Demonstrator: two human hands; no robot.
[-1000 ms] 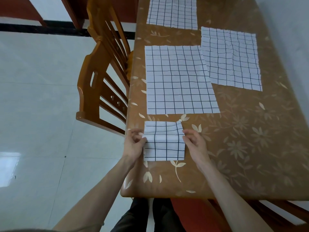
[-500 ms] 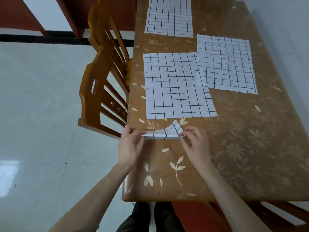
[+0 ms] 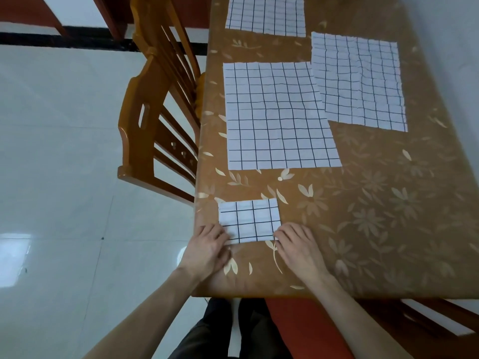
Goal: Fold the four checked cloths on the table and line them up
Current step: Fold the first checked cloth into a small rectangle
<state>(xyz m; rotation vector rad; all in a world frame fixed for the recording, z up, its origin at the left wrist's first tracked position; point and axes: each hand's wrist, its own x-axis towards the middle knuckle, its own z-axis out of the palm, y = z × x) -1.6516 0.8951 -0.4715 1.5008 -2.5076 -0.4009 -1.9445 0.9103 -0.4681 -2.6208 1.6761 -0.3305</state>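
Since half a second ago the folded cloth [image 3: 249, 221] has gone from a raised half-fold to lying flat on the surface [image 3: 363, 216]. Our left hand [image 3: 207, 248] and right hand [image 3: 298, 246] press its near corners, fingers together. We judge one cloth done; three unfolded cloths [image 3: 280, 115] lie well beyond our grip.

Farthest checked cloth [image 3: 265, 15], top edge cropped
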